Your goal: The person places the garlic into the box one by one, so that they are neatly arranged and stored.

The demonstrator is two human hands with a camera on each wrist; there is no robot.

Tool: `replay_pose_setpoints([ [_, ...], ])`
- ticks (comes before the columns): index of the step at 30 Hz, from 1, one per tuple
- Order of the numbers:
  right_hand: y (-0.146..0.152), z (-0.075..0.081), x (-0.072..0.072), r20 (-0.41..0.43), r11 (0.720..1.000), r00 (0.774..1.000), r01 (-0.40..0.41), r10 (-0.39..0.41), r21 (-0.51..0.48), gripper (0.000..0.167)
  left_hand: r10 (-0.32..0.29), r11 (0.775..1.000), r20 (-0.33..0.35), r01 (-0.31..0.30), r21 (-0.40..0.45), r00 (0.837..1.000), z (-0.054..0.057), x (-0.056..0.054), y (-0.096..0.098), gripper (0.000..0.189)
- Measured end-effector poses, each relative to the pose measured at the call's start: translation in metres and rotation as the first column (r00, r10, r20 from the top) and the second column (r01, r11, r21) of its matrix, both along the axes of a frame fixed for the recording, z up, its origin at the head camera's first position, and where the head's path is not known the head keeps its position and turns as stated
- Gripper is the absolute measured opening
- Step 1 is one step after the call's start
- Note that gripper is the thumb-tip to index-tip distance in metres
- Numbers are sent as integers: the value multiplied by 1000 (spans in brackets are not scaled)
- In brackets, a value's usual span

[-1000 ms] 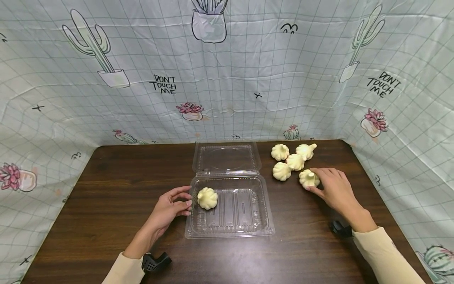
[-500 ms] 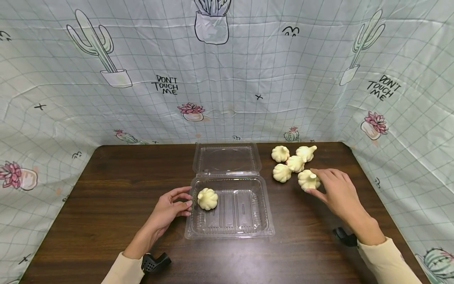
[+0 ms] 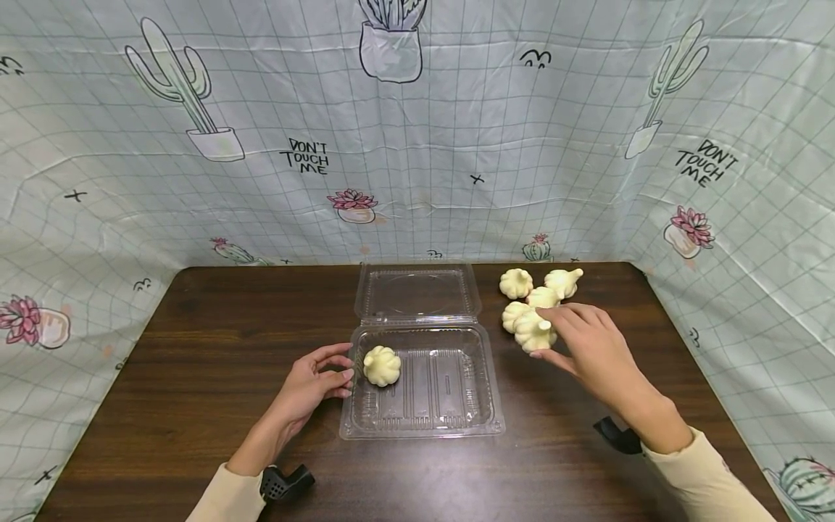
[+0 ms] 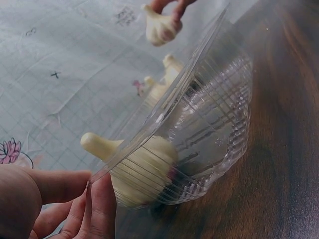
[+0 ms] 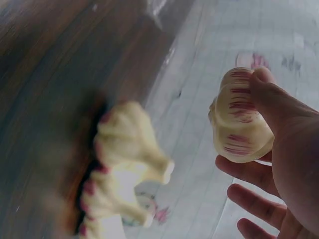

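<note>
My right hand [image 3: 590,353] grips a garlic bulb [image 3: 535,332] by its sides, thumb and fingers around it. In the right wrist view this garlic bulb [image 5: 241,117] shows pink streaks and is up off the table. At the left rim of a clear plastic clamshell box [image 3: 433,428], my left hand [image 3: 313,380] pinches the edge between thumb and fingers, plain in the left wrist view, where the hand [image 4: 65,199] is close. One garlic bulb [image 3: 381,365] sits inside the box at its left side, stem up. The hinged lid [image 3: 417,290] lies open toward the back.
Several more garlic bulbs [image 3: 516,283] lie grouped at the back right of the dark wooden table [image 3: 248,312], partly behind the held one. A patterned cloth [image 3: 417,159] hangs around the table's back and sides. Each wrist carries a black camera mount [image 3: 287,482].
My right hand has lifted the garlic bulb from the table and carried it left toward the box, in front of the other bulbs. The left hand has stayed at the rim.
</note>
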State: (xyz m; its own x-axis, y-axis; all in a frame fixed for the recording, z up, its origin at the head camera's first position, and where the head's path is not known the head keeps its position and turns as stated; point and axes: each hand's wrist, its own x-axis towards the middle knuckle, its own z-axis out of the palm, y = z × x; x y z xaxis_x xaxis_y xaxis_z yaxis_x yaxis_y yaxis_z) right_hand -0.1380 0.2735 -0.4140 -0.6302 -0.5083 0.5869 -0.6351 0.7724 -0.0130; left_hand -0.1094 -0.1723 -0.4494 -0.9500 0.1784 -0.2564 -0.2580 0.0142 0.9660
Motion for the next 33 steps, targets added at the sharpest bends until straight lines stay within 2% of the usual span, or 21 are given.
replay_pose_setpoints([
  [8, -29, -1, -7, -27, 992, 992, -125, 126, 37, 77, -2, 1000, 5, 2, -2, 1000, -1, 0, 0, 53],
  [15, -55, -3, -16, -40, 970, 974, -219, 224, 105, 70, -2, 1000, 2, 2, 0, 1000, 0, -1, 0, 53],
  [33, -100, -12, -27, 20, 904, 946, -315, 323, 289, 67, 6, 1000, 7, -6, -10, 1000, -2, -1, 0, 53],
])
